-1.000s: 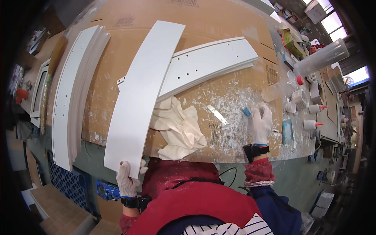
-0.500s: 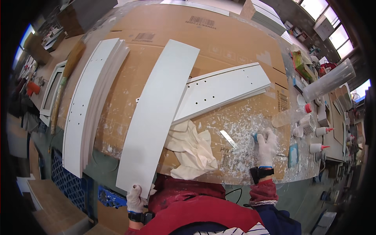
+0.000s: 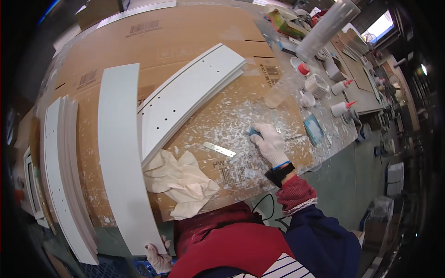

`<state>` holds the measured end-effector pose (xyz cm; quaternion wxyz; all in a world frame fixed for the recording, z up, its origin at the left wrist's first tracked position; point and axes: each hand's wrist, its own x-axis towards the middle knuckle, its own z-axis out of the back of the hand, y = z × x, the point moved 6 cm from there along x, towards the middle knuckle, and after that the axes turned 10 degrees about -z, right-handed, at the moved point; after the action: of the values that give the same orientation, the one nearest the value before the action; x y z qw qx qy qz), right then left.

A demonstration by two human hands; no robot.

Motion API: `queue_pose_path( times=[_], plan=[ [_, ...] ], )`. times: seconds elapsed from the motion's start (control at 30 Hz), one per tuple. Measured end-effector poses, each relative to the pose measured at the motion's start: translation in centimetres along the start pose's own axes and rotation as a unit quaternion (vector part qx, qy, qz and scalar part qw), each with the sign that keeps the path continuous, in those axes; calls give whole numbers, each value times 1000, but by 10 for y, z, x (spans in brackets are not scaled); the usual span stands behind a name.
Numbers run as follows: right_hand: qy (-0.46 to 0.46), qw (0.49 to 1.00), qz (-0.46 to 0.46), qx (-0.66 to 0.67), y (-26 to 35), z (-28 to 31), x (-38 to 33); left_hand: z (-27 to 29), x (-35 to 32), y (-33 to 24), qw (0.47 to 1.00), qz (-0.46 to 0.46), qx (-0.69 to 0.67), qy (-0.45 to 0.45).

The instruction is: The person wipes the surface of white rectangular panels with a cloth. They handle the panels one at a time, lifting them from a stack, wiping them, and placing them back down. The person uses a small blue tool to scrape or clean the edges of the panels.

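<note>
Stacked white panels (image 3: 60, 180) are seen at nine o'clock, lying along the cardboard-covered bench (image 3: 153, 41). Next to them, the long curved white panel (image 3: 121, 157) has been swung from a slant a second ago to nearly straight up and down, so that it is now drawn clear of the drilled panel (image 3: 185, 99) at twelve o'clock. Its near end is gripped by the gloved left hand (image 3: 159, 257) at six o'clock, fingers clenched on the edge. A crumpled cloth (image 3: 181, 180) is left near the centre, with a small metal strip (image 3: 219, 149) just beyond it. At three o'clock the gloved right hand (image 3: 269, 143) is kept pressed on the flake-strewn surface, fingers closed around a small blue object (image 3: 254, 133). Glue bottles (image 3: 340, 109) and a clear tube (image 3: 327, 28) are crowded at two o'clock.
</note>
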<state>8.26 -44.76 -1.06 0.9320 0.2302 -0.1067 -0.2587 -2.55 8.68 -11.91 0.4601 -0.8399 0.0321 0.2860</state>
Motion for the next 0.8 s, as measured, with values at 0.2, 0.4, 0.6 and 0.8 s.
queue_pose_path(
  times=[0.2,0.4,0.6,0.8],
  plan=[
    [35,829,-238,505,-61,33,-23,-2,4,-2,998,-30,10,-60],
    [-65,797,-208,564,-136,92,10,8,-1,-10,994,-53,32,-91],
    [-160,868,-215,417,-220,147,66,-5,-12,-14,999,-12,31,-25],
    [-210,957,-191,58,-220,170,112,20,-4,-13,994,96,58,8]
  ],
)
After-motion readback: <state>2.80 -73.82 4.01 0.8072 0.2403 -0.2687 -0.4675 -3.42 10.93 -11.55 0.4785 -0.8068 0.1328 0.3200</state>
